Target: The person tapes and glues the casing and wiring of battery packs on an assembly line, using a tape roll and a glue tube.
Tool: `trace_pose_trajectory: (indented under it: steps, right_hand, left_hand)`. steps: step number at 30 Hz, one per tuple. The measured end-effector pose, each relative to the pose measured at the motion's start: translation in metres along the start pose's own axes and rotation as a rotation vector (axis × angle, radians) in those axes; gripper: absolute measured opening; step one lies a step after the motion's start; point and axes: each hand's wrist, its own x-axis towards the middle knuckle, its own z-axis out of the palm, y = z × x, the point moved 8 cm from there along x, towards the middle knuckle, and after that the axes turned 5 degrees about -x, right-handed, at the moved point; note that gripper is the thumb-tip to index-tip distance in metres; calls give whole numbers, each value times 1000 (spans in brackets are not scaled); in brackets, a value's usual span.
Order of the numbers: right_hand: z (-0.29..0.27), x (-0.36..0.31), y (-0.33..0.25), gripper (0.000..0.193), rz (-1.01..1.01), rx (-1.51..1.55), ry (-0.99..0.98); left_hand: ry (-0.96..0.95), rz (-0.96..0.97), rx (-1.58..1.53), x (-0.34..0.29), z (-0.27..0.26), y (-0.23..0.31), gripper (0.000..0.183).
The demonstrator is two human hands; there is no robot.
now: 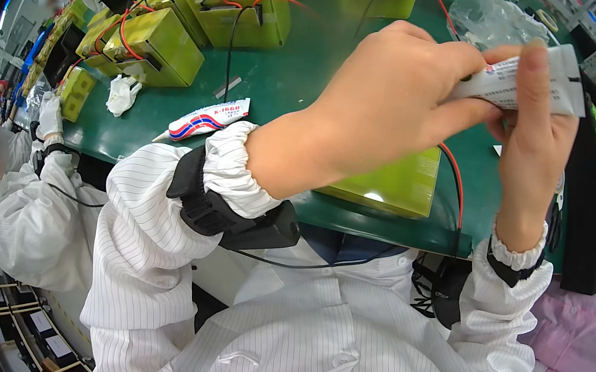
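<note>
Green-matted bench (pixel 281 92), head view: yellow-green battery packs (pixel 161 45) with red and black leads at rear. White soft tube (pixel 525 85) raised above bench, long axis near horizontal, between both hands. Left hand (pixel 394 100) clenched on tube's left end; right hand (pixel 536 143) grasping right end, fingers wrapped over. Cap end hidden, possibly under left fingers. Second tube (pixel 204 121) lying flat.

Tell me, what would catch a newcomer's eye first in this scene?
Right up close, the left hand and right hand both grip a white squeeze tube held above the green table. Beneath them lies a flat yellow-green pack with red and black wires, and more such packs crowd the far left of the table. A second tube lies near the table's front edge.
</note>
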Motion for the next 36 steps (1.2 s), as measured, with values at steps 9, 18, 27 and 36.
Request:
trace_pose_trajectory:
  steps: [9,18,27,36]
  right_hand:
    - [-28,-11,4,43,-197,-107,-14]
    - [-17,-46,21,46,-423,-241,-113]
    - [-7,-47,32,48,-434,-320,-175]
    - [18,-46,1,42,-389,-209,-499]
  left_hand:
    - [-113,-267,-105,-22,-15,-32,26]
    - [-117,-335,41,-118,-6,-14,25]
    - [-121,-236,-7,-125,10,-7,30]
    - [20,-177,-54,-97,-3,0,36]
